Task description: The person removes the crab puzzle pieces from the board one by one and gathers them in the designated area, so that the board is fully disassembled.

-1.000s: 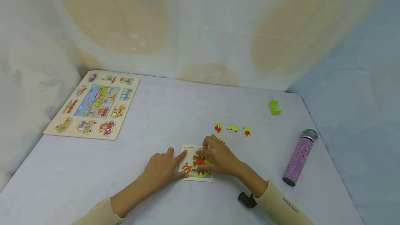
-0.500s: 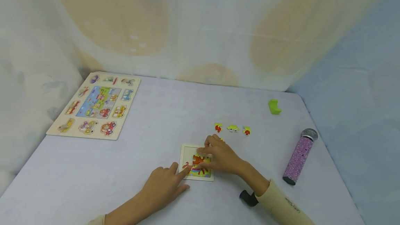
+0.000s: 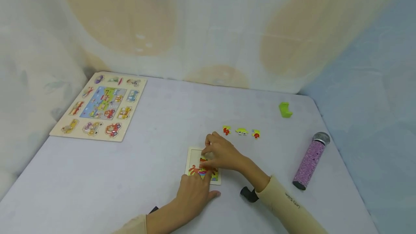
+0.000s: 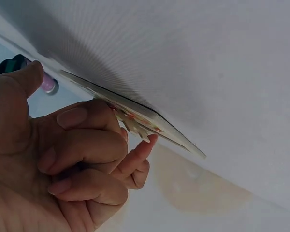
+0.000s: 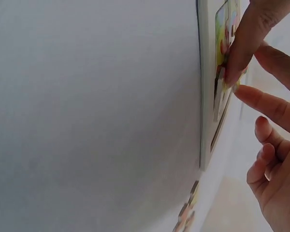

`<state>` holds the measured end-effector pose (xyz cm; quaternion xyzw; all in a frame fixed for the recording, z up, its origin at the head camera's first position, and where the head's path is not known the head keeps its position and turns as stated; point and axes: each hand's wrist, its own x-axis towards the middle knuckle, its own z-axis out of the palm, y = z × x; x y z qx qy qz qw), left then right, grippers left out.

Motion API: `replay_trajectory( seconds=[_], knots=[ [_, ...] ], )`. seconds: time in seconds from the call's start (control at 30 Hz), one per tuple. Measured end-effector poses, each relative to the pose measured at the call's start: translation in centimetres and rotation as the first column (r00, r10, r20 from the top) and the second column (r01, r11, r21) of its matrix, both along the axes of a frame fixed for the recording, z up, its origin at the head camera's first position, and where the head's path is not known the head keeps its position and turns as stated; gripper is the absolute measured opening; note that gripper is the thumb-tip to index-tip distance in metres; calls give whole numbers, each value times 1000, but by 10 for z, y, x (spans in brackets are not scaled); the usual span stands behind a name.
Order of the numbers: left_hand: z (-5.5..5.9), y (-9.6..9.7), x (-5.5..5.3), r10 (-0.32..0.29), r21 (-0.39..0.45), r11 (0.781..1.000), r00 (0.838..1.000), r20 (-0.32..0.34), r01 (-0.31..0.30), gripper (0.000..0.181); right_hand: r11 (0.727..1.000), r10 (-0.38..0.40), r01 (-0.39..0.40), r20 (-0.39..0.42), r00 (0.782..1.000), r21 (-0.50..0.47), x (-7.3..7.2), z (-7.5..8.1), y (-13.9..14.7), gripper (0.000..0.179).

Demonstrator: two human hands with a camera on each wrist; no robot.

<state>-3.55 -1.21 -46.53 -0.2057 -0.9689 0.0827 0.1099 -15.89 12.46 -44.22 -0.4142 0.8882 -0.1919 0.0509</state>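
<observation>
A small square jigsaw puzzle in a pale frame [image 3: 187,162] lies on the table, partly filled with pieces showing a red animal. In the head view my left hand [image 3: 193,195] reaches over its lower edge, the index finger down on the assembled pieces and the thumb off to the side. The left wrist view shows its other fingers curled with nothing in them. My right hand [image 3: 224,152] leans over from the right, thumb and index finger pinching a puzzle piece [image 5: 219,96] at the tray; it stands tilted there in the right wrist view. The fingers hide part of the picture.
Loose puzzle pieces [image 3: 242,131] lie beyond my right hand. A large vehicle puzzle board [image 3: 107,137] sits at back left. On the right are a green block [image 3: 285,110] and a glittery pink microphone [image 3: 310,161]. A black object [image 3: 249,194] lies beside the right sleeve.
My left hand has moved from the frame's left edge rightward to the lower right pieces. My right hand has shifted slightly left and away from me, still over the puzzle.
</observation>
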Motion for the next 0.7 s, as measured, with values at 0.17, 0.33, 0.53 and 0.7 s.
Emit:
replay_trajectory(
  seconds=[0.17, 0.33, 0.53, 0.7],
  knots=[
    [-1, 1, -1, 10, -12, 1000, 1000, 17, -10, 76, 998, 27, -24, -50, 998, 60, 3, 2, -4, 33],
    [-1, 2, 0, 10, -17, 1000, 999, 33, -10, 75, 993, 49, -36, -119, 992, 108, 3, 2, -6, 36],
    [-3, 3, 1, 7, -8, 1000, 1000, 6, -7, 74, 989, 52, -25, -186, 981, 143, 2, 0, -7, 43],
    [-4, 1, 1, -5, 8, 1000, 1000, 10, 5, 73, 992, 37, -16, -174, 984, 124, 2, -1, -6, 43]
  ],
)
